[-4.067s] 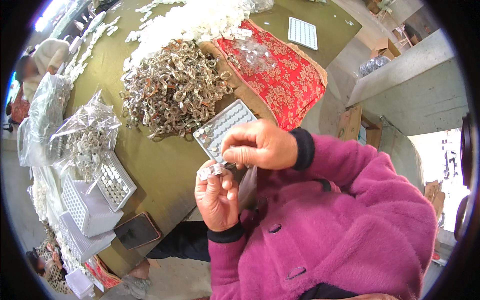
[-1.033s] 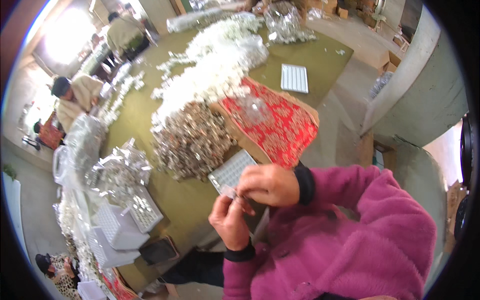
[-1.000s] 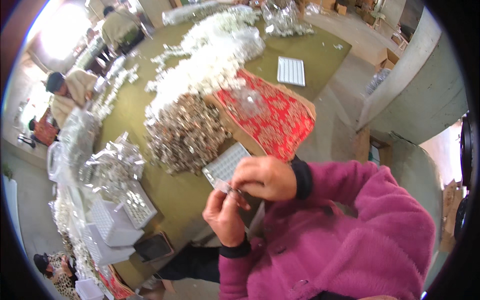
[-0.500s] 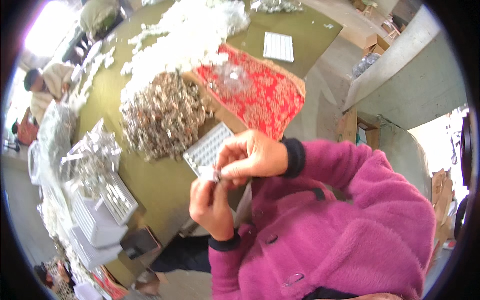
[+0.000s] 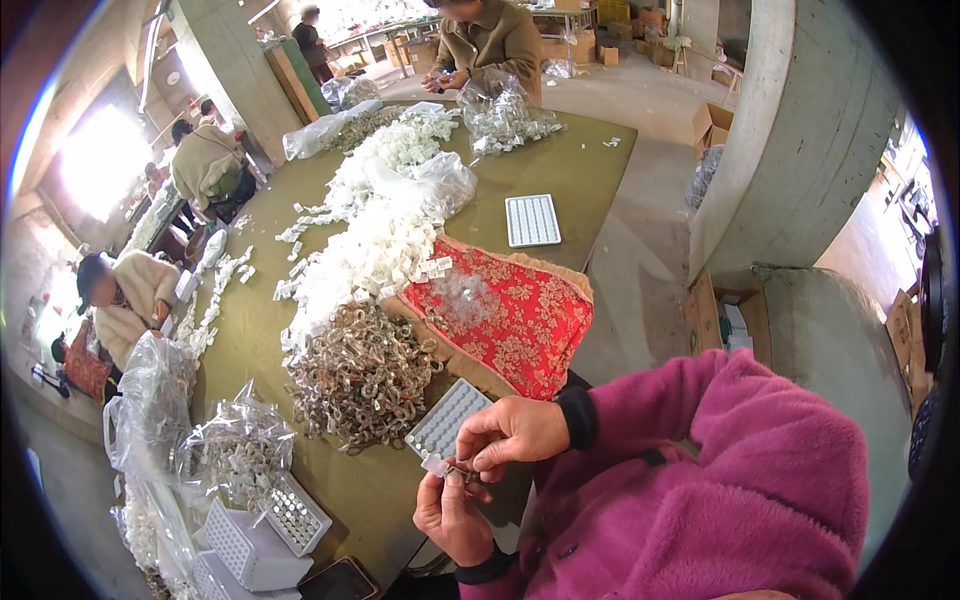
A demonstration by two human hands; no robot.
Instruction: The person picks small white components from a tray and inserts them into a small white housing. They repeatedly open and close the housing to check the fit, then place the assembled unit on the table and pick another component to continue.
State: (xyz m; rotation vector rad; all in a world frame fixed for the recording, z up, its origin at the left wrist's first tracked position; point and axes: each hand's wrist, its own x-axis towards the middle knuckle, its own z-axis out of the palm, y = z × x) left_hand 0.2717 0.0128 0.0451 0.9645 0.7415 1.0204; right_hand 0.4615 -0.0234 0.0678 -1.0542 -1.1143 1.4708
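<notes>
View has tipped upward: left hand pinches a white piece, best kept steady, tray at twelve o'clock; right hand adjoins, hold unclear.

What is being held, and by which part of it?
The left hand pinches a small pale piece by its lower edge; whether the right hand holds anything is unclear.

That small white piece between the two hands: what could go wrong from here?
The left hand seems to hold the small white piece only by the fingertips, with the right hand close against it, so it could slip.
The grey tray lies right beside the loose heap of looped pieces; some might slide onto it.
The phone lies near the table's edge and could get knocked off.
</notes>
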